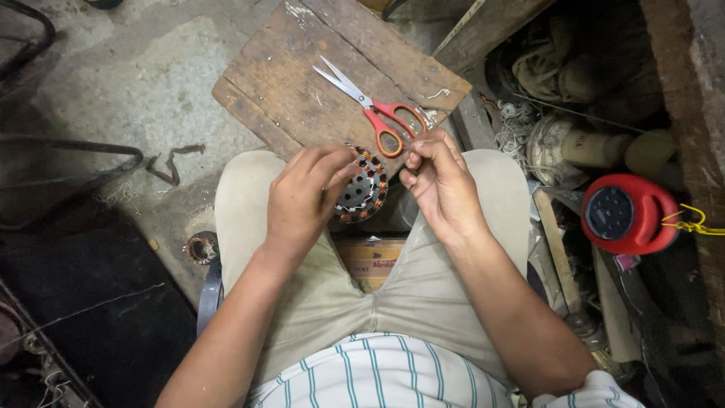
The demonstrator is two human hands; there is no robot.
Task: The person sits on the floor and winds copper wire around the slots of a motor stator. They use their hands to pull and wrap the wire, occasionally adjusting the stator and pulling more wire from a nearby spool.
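Copper-wound and ring-shaped, a small motor stator (362, 187) sits between the two hands above the person's knees. The left hand (302, 198) is closed around the stator's left edge, fingers curled over its rim and holding it tilted toward the camera. The right hand (438, 181) is just beside the stator's right side, its fingertips pinched together near the top of the ring; whether they grip a fine wire is too small to tell.

Beyond the hands, a worn wooden board (302, 83) lies on the floor in front of the knees. Red-handled scissors (370, 106) rest on it, blades slightly apart and pointing away to the upper left, the handles close to the right hand's fingers. Below the stator, between the thighs in beige trousers (332, 302), a cardboard box (371, 263) shows partly.

Further out, the concrete floor (136, 75) on the left carries a small wound coil (202, 247) near the left thigh. On the right, a red round-ended case (627, 214) lies among cluttered motor parts and tangled wire, with a yellow cord (691, 224) tied at its side.
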